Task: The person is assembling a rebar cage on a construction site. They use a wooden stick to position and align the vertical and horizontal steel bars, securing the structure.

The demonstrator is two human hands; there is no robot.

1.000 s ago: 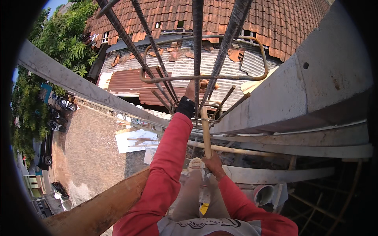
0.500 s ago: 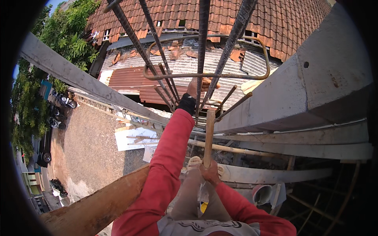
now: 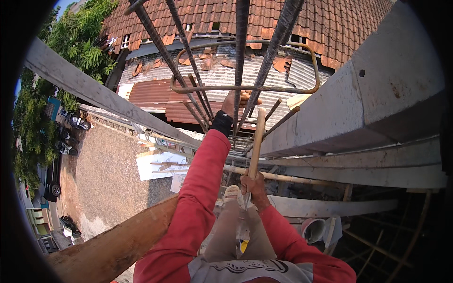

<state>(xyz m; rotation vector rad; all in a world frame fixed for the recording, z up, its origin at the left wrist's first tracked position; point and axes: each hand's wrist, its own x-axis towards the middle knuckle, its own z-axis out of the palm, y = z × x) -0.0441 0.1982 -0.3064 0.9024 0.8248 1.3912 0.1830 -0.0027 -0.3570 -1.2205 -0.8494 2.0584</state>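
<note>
My left hand [image 3: 229, 104], with a black band at the wrist, reaches forward into a cage of upright steel rebars. Its fingers are closed round a thick vertical rebar [image 3: 240, 52]. A rectangular bent-steel stirrup [image 3: 212, 88] rings the bars just above that hand. Lower and nearer my body, my right hand [image 3: 257, 187] grips the bottom part of a straight wooden stick [image 3: 257, 144]. The stick points up and forward, tilted slightly right, its upper end close to the rebars. What lies below the right fist is partly hidden.
Grey concrete beams rise at the right [image 3: 330, 108] and left [image 3: 104, 99]. A thick timber plank [image 3: 122, 236] lies at lower left, a bamboo pole [image 3: 292, 179] crosses below the stick, and a bucket [image 3: 314, 231] stands at lower right. Far below is a gravel yard [image 3: 113, 165].
My right hand has risen and moved forward with the wooden stick, whose upper end now leans right and sits higher. The left hand stays on the rebar.
</note>
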